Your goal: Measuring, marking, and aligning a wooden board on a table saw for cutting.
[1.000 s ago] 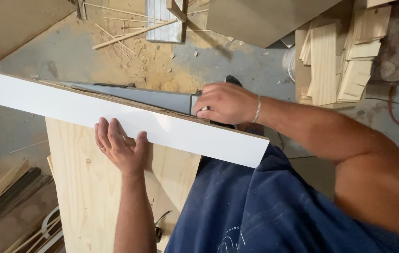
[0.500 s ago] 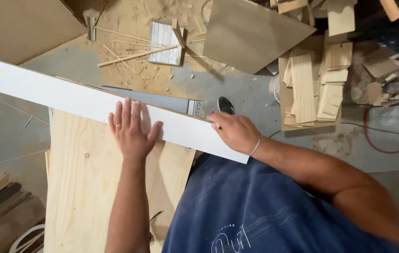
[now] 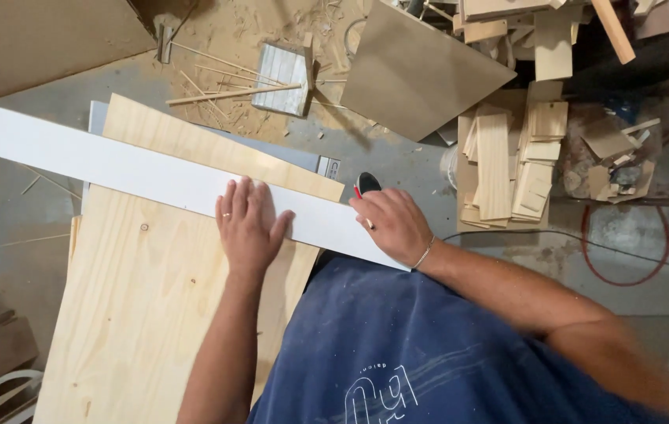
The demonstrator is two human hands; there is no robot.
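My left hand point(image 3: 249, 228) presses flat and open on the long white strip point(image 3: 153, 177) lying across the plywood board point(image 3: 146, 314); my right hand point(image 3: 393, 226) grips a pencil point(image 3: 362, 206) at its end. The strip looks stiff, light, smooth and apt to slide; best held flat near the middle.

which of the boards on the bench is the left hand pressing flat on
The long white board lying diagonally across the pale pine panel. The left hand rests flat on it; it is the only painted-looking white one.
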